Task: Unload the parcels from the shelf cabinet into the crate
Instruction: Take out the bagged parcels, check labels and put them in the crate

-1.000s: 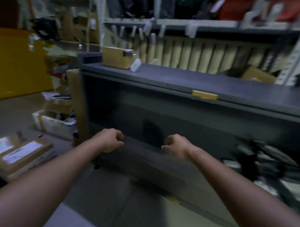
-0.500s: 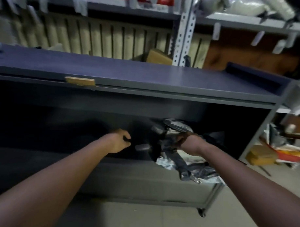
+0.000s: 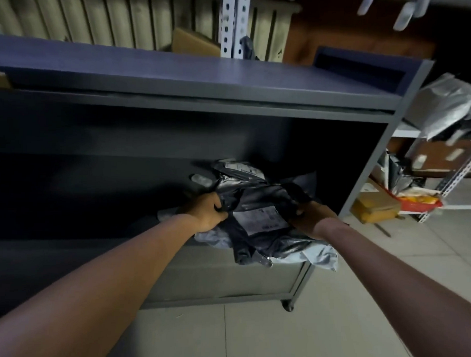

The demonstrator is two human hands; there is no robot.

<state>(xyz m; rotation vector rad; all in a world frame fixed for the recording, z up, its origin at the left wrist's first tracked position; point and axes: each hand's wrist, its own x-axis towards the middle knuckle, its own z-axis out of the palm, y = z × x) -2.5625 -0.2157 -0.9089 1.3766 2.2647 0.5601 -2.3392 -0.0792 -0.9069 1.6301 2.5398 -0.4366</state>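
In the lower bay, right of centre: parcels (image 3: 258, 191), dark and grey plastic mailers with white labels, lie heaped, some drooping over the front edge.
Shelf cabinet (image 3: 179, 69): grey, open-fronted, across the upper and middle frame.
Left grip (image 3: 206, 210): fingers curled into the heap's left side, pinching dark plastic.
Right grip (image 3: 311, 217): fingers curled round the heap's right side, beside a white label.
Right of the cabinet: cardboard box (image 3: 375, 207) on the tiled floor (image 3: 330, 328).

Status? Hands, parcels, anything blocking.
Both gripping: left hand on the parcel pile left side, right hand on its right. Pile overhangs the shelf cabinet front edge. Crate not in view; nothing visibly blocking.
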